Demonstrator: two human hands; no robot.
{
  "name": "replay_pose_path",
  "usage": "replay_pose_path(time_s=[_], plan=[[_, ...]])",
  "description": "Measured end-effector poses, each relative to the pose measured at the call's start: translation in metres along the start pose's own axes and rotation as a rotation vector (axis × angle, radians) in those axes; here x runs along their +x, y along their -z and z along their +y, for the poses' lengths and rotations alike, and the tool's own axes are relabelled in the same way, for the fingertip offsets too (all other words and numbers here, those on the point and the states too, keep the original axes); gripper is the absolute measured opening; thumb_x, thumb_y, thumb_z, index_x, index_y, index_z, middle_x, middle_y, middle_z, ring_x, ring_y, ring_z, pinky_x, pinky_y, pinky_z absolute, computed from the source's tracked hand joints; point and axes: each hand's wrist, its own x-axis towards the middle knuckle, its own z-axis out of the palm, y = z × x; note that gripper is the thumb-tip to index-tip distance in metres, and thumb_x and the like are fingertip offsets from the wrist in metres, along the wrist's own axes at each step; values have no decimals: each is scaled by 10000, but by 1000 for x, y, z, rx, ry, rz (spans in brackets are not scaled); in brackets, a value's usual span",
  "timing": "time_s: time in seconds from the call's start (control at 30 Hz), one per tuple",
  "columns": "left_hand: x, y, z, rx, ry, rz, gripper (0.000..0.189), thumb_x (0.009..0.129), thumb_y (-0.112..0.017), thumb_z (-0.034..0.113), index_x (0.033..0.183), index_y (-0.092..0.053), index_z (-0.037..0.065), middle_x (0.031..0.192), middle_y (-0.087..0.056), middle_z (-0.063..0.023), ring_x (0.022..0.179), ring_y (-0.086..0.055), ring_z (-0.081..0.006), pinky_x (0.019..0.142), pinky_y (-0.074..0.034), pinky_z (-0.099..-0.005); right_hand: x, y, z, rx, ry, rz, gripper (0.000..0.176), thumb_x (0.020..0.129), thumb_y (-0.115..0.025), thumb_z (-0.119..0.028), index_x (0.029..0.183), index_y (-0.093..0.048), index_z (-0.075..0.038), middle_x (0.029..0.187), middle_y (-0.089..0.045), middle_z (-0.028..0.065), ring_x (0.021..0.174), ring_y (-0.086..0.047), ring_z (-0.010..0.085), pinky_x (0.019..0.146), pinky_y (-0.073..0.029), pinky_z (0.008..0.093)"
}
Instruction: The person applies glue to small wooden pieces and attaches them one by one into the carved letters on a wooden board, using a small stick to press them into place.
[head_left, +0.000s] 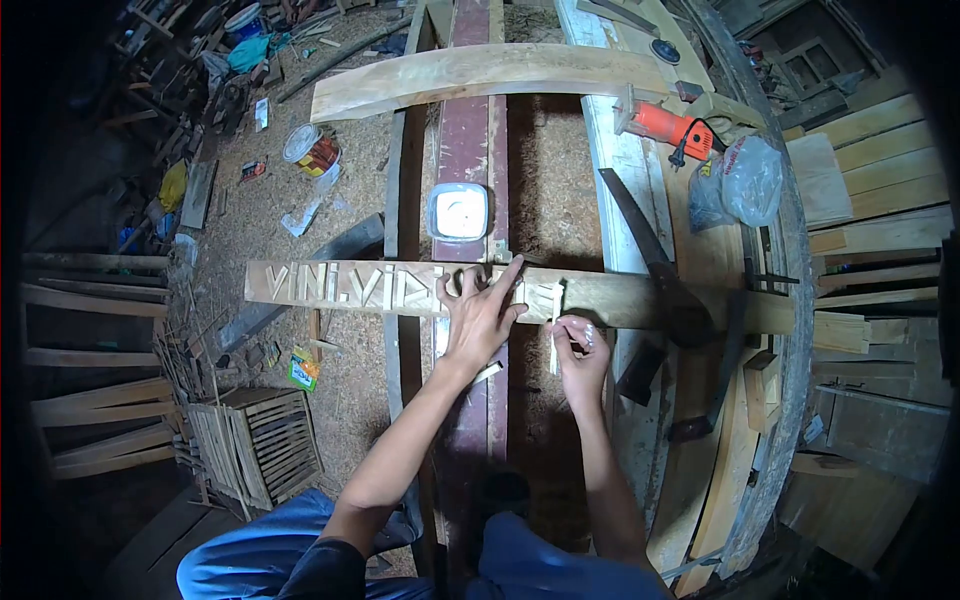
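A long wooden board (pixel 620 298) lies crosswise in front of me, with pale raised letters (pixel 335 286) along its left half. My left hand (pixel 480 318) rests on the lettered part with its fingers spread, covering some of the letters. Just below the board's lower edge, my right hand (pixel 582 358) pinches a thin pale wooden strip (pixel 555 345) that stands nearly upright in view. Above the board sits a square white tub (pixel 458 212) with white contents. A short pale wood piece (pixel 487 373) lies below my left hand.
A hand saw (pixel 645 235) lies across the board's right part. Farther right are an orange power tool (pixel 665 127) and a clear plastic bag (pixel 750 180). Another plank (pixel 480 72) spans the top. A bucket (pixel 312 150) and slatted crate (pixel 262 445) stand at left.
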Motion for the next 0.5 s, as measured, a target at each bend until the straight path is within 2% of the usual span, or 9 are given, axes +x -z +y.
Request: replay_pose_path(time_s=[0.13, 0.2, 0.23, 0.27, 0.33, 0.37, 0.5], plan=[[-8, -5, 4, -18, -84, 139, 720, 912, -712, 293, 1556, -391, 275, 1241, -693, -44, 1329, -440, -315, 1102, -101, -661, -2, 9, -11, -33, 2, 3, 116, 973, -644, -41, 1055, -693, 26, 984, -754, 102, 941, -722, 155, 805, -529, 269], [-12, -7, 8, 14, -198, 188, 595, 902, -714, 288, 1467, -532, 266, 1462, -561, -34, 1394, -374, -323, 1116, -100, -653, -3, 16, -13, -80, 1, 12, 147, 983, -644, -69, 1076, -707, 25, 986, -763, 108, 937, -719, 152, 813, -531, 272], [-13, -10, 12, 25, -202, 167, 431, 893, -714, 278, 1321, -670, 246, 1564, -446, -19, 1409, -344, -337, 1119, -115, -655, -4, 19, -14, -88, -12, 16, 172, 991, -643, -95, 1093, -716, 23, 986, -768, 111, 938, -717, 148, 817, -531, 271], [-12, -13, 15, 24, -203, 167, 431, 893, -714, 278, 1321, -670, 246, 1564, -446, -19, 1409, -344, -337, 1119, -115, -655, -3, 22, -15, -95, -25, 18, 198, 998, -642, -120, 1109, -725, 21, 987, -773, 115, 939, -714, 145, 821, -531, 271], [-9, -22, 19, 27, -251, 178, 329, 891, -714, 265, 1219, -731, 234, 1595, -398, -31, 1414, -339, -356, 1124, -120, -666, -3, 25, -15, -128, -42, 32, 215, 1001, -647, -135, 1120, -730, 24, 999, -773, 115, 937, -708, 142, 832, -530, 267], [-8, -26, 22, 88, -231, 142, 281, 921, -693, 290, 1196, -749, 271, 1638, -327, -9, 1436, -294, -365, 1112, -101, -687, -2, 26, -11, -95, -47, 44, 213, 997, -652, -131, 1118, -733, 24, 1009, -773, 117, 930, -706, 140, 834, -530, 266], [-6, -37, 19, 116, -229, 153, 274, 893, -717, 260, 1163, -765, 267, 1636, -334, -2, 1439, -300, -349, 1115, -110, -678, -4, 29, -11, -53, -25, 36, 214, 982, -670, -123, 1126, -738, 20, 1025, -775, 113, 918, -704, 133, 843, -530, 264]])
